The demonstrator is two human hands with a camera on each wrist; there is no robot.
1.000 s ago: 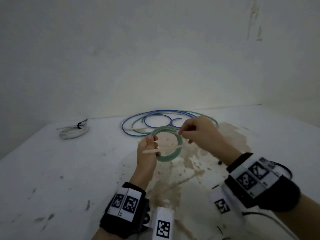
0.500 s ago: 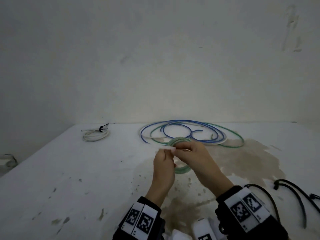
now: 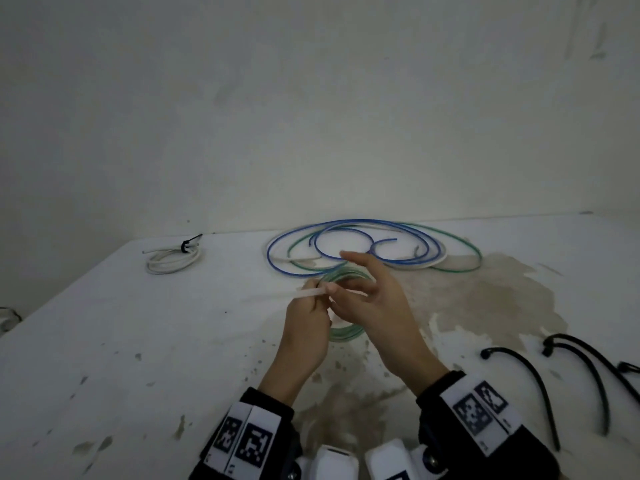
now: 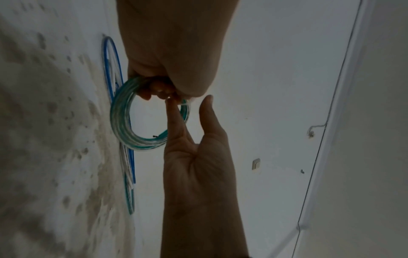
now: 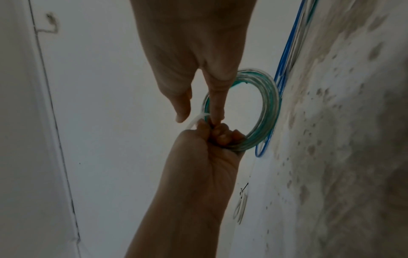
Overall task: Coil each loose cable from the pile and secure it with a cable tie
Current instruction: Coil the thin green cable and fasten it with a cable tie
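Black cable ties (image 3: 540, 386) nearest, at right on the white table (image 3: 138, 341). Above the stained middle: left hand (image 3: 304, 327) curled around green coil (image 3: 346, 332) and pale cable tie (image 3: 310, 292), tie lying level, free end pointing left past the knuckles. Right hand (image 3: 377, 306) with straight, spread fingers, one fingertip at the tie. Coil upright, ring hanging beyond the fist. Farther back, loose blue, green and white cables (image 3: 374, 247); far left, tied white coil (image 3: 171, 259).

The left hand (image 3: 304, 327) hides part of the green coil (image 3: 346, 332); cable tie (image 3: 310, 293) blurred.
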